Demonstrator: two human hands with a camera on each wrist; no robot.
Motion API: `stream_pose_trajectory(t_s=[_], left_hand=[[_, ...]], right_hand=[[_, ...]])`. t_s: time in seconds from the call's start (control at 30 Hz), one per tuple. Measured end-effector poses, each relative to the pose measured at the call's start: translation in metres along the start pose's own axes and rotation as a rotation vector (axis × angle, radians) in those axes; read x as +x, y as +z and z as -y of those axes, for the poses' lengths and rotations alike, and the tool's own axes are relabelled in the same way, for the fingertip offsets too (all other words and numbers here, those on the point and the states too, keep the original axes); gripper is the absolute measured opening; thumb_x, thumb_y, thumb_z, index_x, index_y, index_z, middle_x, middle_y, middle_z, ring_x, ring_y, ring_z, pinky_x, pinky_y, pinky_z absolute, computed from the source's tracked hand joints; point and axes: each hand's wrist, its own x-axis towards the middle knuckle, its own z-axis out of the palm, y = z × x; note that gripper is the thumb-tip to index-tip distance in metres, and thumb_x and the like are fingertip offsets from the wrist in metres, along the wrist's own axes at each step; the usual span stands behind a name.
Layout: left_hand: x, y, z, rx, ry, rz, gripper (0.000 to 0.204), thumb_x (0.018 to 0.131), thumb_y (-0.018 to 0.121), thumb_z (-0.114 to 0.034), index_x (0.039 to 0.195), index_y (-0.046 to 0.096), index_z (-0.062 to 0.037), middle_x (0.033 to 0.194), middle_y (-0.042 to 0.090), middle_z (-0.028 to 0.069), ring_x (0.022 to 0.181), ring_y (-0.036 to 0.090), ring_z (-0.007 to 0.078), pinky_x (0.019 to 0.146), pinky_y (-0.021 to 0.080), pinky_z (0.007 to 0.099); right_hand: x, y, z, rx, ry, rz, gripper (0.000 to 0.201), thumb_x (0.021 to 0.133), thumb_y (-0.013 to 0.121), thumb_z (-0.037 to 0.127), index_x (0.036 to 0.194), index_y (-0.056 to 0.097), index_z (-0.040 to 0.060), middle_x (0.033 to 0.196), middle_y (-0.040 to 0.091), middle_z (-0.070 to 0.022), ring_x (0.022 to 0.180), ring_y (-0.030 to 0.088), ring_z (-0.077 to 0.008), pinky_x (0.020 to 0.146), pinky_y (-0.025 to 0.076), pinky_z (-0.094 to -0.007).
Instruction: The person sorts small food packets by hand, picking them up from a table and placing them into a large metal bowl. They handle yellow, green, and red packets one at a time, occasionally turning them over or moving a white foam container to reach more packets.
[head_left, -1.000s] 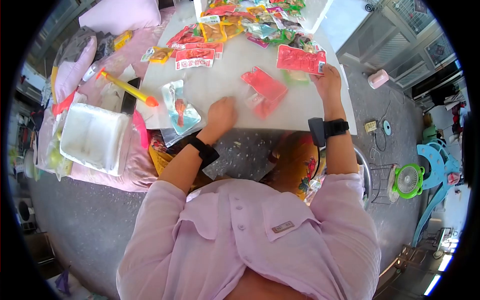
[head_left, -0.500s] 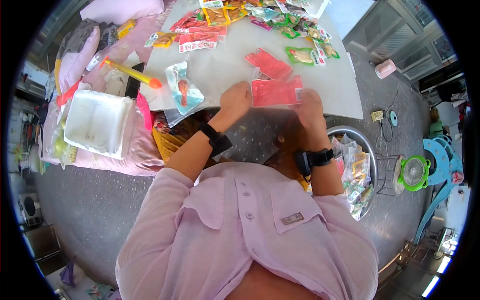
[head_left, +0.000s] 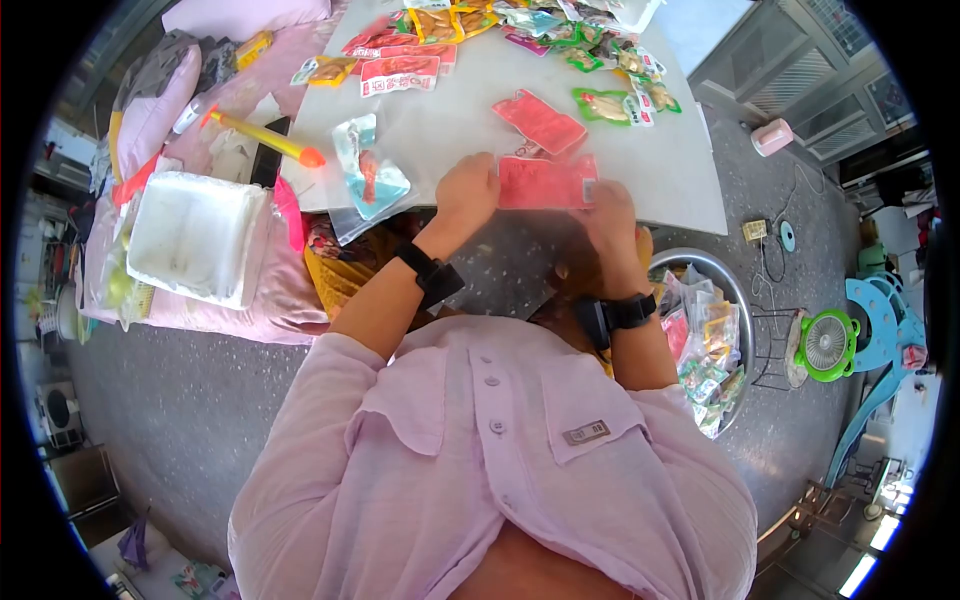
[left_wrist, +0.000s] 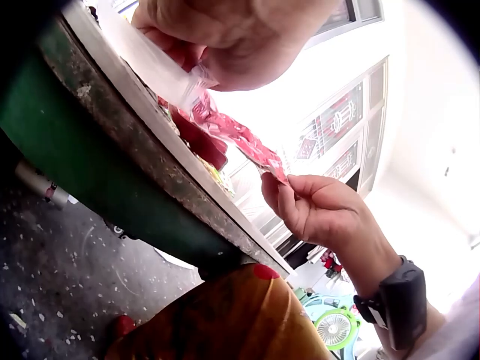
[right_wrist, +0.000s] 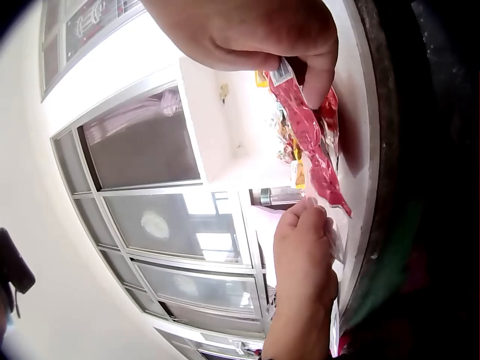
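My right hand pinches the right end of a flat red food packet, by its small white label, over the table's front edge. The packet's left end reaches my left hand, whose curled fingers grip a clear plastic bag in the left wrist view. In the right wrist view the red packet hangs slanting between both hands. Just beyond it, another red packet lies on the table. Left of my left hand lies a blue-and-white packet on clear plastic.
Several red, yellow and green food packets are piled at the table's back. Green-edged packets lie at the right. A metal basin of packets stands at my right; a white foam box and a yellow-orange tool lie left.
My right hand has brought the red packet from the table's right side back to the front edge, beside my left hand. In the last half second both hands have barely moved.
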Motion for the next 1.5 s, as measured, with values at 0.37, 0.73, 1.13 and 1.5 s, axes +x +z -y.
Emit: stream_pose_trajectory(t_s=[0.37,0.73,1.13,1.5], left_hand=[[-0.007,0.012,-0.005,-0.021,0.116,0.008,0.019,0.073,0.045,-0.010,0.090,0.052,-0.0048,0.078,0.054,0.0138,0.075,0.052,0.0306,0.063,0.042,0.0385],[-0.011,0.011,-0.004,-0.005,0.230,0.043,0.023,0.071,0.046,-0.009,0.093,0.052,-0.0044,0.087,0.055,0.0130,0.079,0.053,0.0303,0.065,0.043,0.0383],[-0.018,0.004,-0.011,-0.038,0.218,0.013,0.025,0.071,0.047,-0.009,0.095,0.052,-0.0044,0.085,0.054,0.0148,0.077,0.052,0.0317,0.064,0.043,0.0390],[-0.031,-0.004,-0.008,-0.110,0.159,0.014,0.021,0.070,0.048,-0.010,0.089,0.052,-0.0044,0.085,0.055,0.0148,0.077,0.053,0.0316,0.065,0.043,0.0378]], right_hand=[[-0.004,0.018,-0.008,-0.278,-0.118,-0.018,0.010,0.082,0.040,0.005,0.090,0.045,0.0014,0.085,0.054,-0.0092,0.076,0.055,-0.0195,0.067,0.048,-0.0364],[0.005,0.044,0.022,0.263,0.667,0.156,0.009,0.076,0.047,0.008,0.082,0.052,0.0043,0.069,0.054,-0.0049,0.054,0.052,-0.0122,0.043,0.043,-0.0232],[0.004,0.085,-0.003,0.218,0.433,-0.026,0.006,0.072,0.048,0.005,0.071,0.053,0.0019,0.060,0.052,-0.0050,0.050,0.049,-0.0124,0.043,0.039,-0.0218],[0.009,0.090,-0.004,0.284,0.428,0.136,0.009,0.071,0.046,0.006,0.070,0.052,0.0001,0.057,0.050,-0.0050,0.049,0.049,-0.0124,0.043,0.038,-0.0244]])
